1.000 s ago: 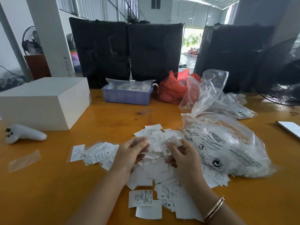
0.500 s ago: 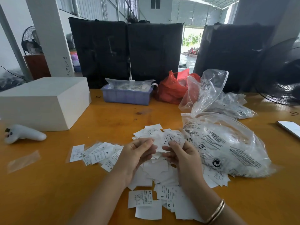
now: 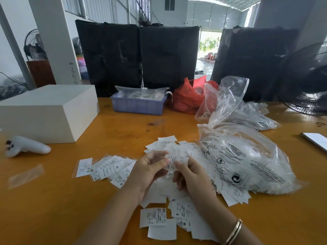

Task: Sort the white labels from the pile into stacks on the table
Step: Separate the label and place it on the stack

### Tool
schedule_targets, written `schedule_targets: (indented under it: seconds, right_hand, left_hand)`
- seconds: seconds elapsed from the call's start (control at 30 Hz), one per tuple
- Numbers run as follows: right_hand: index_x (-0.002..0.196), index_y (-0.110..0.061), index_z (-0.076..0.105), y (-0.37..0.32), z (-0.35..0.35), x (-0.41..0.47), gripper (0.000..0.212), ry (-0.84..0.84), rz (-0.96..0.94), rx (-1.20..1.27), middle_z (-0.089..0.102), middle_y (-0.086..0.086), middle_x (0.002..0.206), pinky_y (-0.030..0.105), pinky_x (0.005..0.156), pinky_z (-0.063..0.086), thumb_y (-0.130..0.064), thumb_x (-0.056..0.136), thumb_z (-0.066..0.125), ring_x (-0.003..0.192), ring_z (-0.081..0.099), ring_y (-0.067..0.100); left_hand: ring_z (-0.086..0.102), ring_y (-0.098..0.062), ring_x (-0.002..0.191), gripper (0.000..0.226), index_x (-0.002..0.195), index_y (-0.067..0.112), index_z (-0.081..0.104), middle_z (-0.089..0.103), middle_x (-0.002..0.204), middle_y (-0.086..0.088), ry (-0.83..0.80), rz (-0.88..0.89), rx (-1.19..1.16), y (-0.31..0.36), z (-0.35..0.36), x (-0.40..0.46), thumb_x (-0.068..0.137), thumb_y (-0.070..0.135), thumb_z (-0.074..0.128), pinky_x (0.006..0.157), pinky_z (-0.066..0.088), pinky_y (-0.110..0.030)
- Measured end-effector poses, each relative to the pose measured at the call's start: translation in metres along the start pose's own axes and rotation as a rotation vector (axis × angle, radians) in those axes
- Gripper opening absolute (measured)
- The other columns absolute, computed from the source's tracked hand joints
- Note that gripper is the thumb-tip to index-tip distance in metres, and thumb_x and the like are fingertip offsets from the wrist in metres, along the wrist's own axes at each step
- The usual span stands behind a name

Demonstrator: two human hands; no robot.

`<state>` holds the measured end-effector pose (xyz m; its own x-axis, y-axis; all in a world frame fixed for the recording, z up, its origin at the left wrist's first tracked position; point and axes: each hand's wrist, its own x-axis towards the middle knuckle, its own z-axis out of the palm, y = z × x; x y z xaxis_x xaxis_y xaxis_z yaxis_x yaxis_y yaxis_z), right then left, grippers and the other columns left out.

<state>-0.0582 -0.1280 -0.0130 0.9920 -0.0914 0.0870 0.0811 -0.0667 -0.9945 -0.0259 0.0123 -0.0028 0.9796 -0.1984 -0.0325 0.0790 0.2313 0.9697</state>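
A white label (image 3: 177, 160) printed "XS" is held just above the pile of labels (image 3: 178, 188), pinched between both hands at centre frame. The left hand (image 3: 150, 169) has its grip closed on the label's left edge, thumb on top, fingers curled beneath. The right hand (image 3: 190, 175) grips the label's right edge with thumb and fingertips; a gold bangle (image 3: 233, 231) sits on that wrist.

The pile lies loose on the orange bench (image 3: 53, 209), spreading from beneath the hands toward the near edge, where single labels marked "SX", "S" and "M" lie face up. Left of the hands, a fanned row of labels (image 3: 108, 169) lies flat on the bench, with "XS", "XL" and "M" readable; it overlaps like a spread deck rather than a squared stack.

Right of the pile, touching its edge, lies a large clear plastic bag (image 3: 247, 160) with black print and white contents inside. Beyond it stand more clear bags (image 3: 228, 98) and a red plastic bag (image 3: 187, 99). A lavender tray (image 3: 138, 106) sits at the far centre, holding clear packets. A white box (image 3: 47, 112) stands at far left, with a white handheld controller (image 3: 26, 147) just near of it. A phone (image 3: 315, 139) lies at the right edge. A black fan (image 3: 307, 82) stands far right.
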Motion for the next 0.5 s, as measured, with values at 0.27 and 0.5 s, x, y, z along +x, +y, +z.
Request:
schedule_targets:
  seconds: [0.27, 0.5]
  right_hand:
    - [0.083, -0.009, 0.055, 0.0003, -0.0012, 0.0023, 0.014, 0.062, -0.052, 0.074, 0.067, 0.007, 0.061, 0.019, 0.043, 0.042, -0.016, 0.094, 0.057, 0.045, 0.056, 0.015]
    - [0.09, -0.011, 0.058, 0.0016, -0.0011, 0.0038, 0.008, 0.06, -0.033, 0.107, 0.069, 0.008, 0.064, 0.019, 0.044, 0.044, -0.017, 0.09, 0.063, 0.048, 0.059, 0.016]
  left_hand:
    - [0.07, -0.014, 0.074, 0.015, 0.087, 0.024, 0.076, 0.075, 0.086, -0.006, 0.001, 0.02, -0.015, -0.0003, -0.0001, 0.0003, 0.078, 0.011, 0.073, 0.062, 0.054, -0.019]
    - [0.071, -0.014, 0.073, 0.021, 0.097, 0.019, 0.071, 0.075, 0.082, -0.004, 0.012, 0.031, 0.02, -0.0007, 0.0009, -0.0002, 0.076, 0.015, 0.074, 0.061, 0.054, -0.02]
